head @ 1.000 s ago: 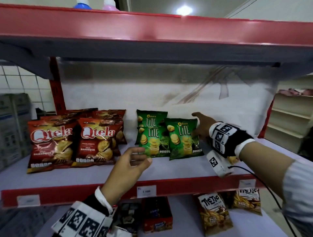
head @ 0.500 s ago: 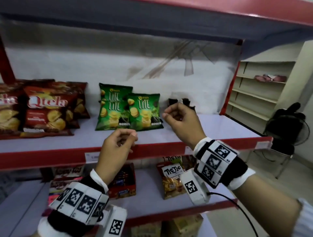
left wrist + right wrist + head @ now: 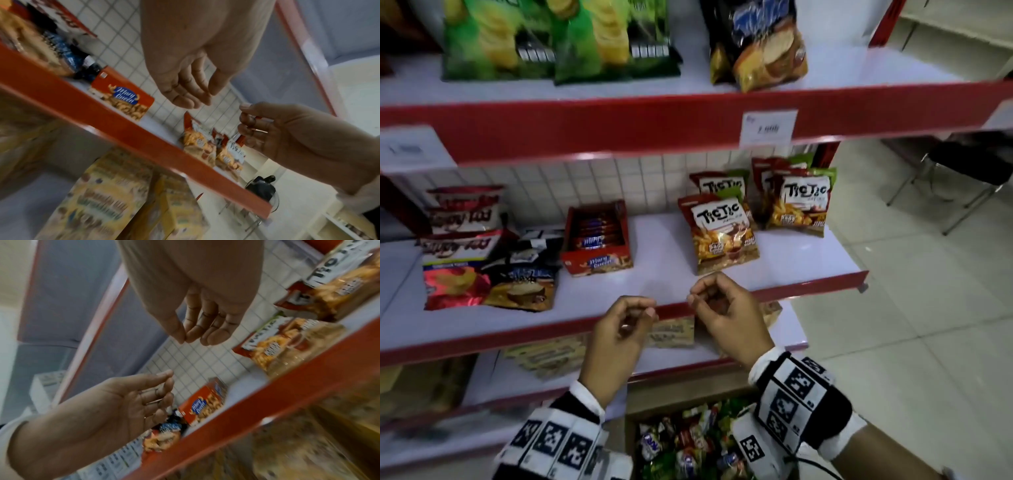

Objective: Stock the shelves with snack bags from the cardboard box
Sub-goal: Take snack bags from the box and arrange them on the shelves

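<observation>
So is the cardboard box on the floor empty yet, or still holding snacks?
Still holding snacks. The head view shows the cardboard box open below the hands, with a jumble of small colourful snack bags inside it.

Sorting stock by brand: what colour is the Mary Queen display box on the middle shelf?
Red, with a blue oval logo; the Mary Queen box shows best in the head view.

Both raised side by side before the red front edge of the middle shelf (image 3: pixel 791 284), close but apart. Left hand (image 3: pixel 619 329) loosely curled, thumb near forefinger, grip empty. Right hand (image 3: pixel 726 315) likewise loosely curled, empty. Marker-patterned bands around both wrists.
</observation>
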